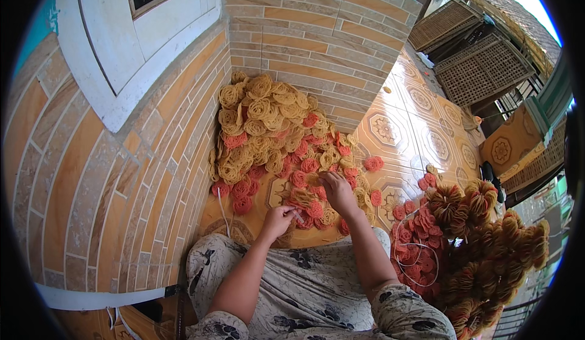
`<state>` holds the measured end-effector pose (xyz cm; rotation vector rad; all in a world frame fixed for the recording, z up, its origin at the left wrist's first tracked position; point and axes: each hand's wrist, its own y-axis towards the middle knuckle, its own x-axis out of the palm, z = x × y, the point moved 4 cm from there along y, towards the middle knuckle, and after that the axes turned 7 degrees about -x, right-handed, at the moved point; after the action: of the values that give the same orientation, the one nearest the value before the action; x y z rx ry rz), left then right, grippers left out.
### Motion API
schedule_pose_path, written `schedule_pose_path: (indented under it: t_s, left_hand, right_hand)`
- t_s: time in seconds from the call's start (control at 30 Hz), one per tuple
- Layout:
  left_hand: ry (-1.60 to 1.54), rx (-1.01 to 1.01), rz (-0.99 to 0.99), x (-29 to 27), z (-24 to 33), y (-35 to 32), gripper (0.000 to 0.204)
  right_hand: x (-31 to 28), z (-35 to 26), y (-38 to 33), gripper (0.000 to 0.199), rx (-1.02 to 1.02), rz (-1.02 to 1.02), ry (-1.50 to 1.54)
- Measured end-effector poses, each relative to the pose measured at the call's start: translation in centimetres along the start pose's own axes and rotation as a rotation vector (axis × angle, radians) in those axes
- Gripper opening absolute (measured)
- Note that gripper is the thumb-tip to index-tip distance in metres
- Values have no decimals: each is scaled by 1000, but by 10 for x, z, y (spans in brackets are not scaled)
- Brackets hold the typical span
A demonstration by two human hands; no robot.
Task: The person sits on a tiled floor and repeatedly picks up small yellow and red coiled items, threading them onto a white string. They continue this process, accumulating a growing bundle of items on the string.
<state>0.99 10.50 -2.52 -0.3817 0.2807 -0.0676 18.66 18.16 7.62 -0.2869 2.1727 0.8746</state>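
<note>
Crackers: a loose pile of crackers [274,132] lies on the tiled floor [414,126] in the corner of the brick wall [317,35]; each is a round nest of thin curled strands, some pale yellow, some red-orange.
Left hand: the left hand [279,219] is curled, fingers drawn together on a thin white string [223,212] at the pile's near edge.
Right hand: the right hand [337,192] rests on the crackers, fingers bent together over a red one; the exact grip cannot be told.
Strung bunch: strung crackers [481,248] lie heaped at the person's right.
Lap: patterned cloth [304,285] covers the knees.
</note>
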Motion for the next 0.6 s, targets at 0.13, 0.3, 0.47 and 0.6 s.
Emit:
schedule_pose_path:
  t_s: [0.13, 0.3, 0.47, 0.6]
  left_hand:
    - [-72, 23, -19, 2, -2, 3, 26]
    - [-112, 14, 19, 0, -6, 6, 27]
    - [-82, 21, 16, 2, -5, 4, 27]
    - [-89, -10, 14, 3, -5, 3, 27]
  right_hand:
    - [1, 3, -2, 13, 120, -66, 124]
    - [7, 14, -6, 13, 344, -118, 508]
    - [1, 20, -5, 23, 265, -173, 245]
    - [-9, 13, 0, 35, -100, -196, -20]
